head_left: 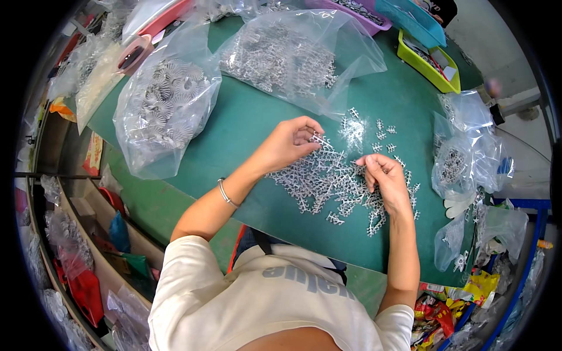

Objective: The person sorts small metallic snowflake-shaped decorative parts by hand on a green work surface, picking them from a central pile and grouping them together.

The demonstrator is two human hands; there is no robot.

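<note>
A loose pile of small silver branch-shaped metal pieces (328, 178) lies on the green table in front of me. My left hand (291, 142) is at the pile's far left edge, its fingers curled and closed around one such piece (319, 140) at the fingertips. Over the pile's right side, my right hand (384, 178) has thumb and forefinger pinched together; whatever is between them is too small to make out. Beyond the hands, several single pieces (377, 147) lie apart beside a small whitish, shiny patch (353, 132).
A clear bag of similar pieces (281, 58) lies at the back, and a bag of fan-shaped metal parts (170, 105) at the left. Purple, blue and lime-green baskets (428, 63) stand back right. More bags (453, 164) line the right edge. Left of the table are shelves (105, 219).
</note>
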